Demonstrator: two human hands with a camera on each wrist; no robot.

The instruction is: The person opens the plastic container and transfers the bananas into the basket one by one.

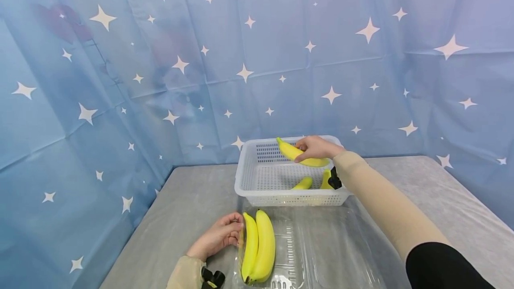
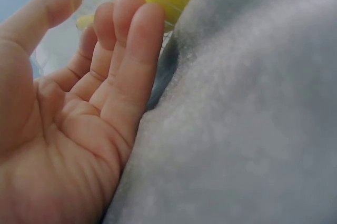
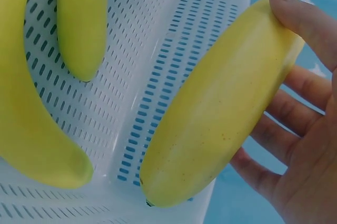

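Note:
My right hand [image 1: 317,147] grips a yellow banana [image 3: 216,113] between thumb and fingers, above the white slotted plastic basket [image 1: 289,192]. Inside that basket lie two more bananas, a small-looking one [image 1: 303,183] and another [image 1: 325,179] partly hidden by the wrist. In front of the basket is a clear plastic clamshell box [image 1: 290,244]. Two bananas, a slimmer one [image 1: 250,246] and a thicker one [image 1: 263,249], lie side by side in its left half. At the box's left edge is my left hand [image 1: 222,234], fingers loosely bent and thumb apart from them in the left wrist view.
The clamshell's transparent lid half [image 1: 337,244] spreads flat to the right. Grey cloth [image 1: 192,200] covers the table. Behind it hangs a blue curtain [image 1: 225,88] with white stars, close to the basket's far side.

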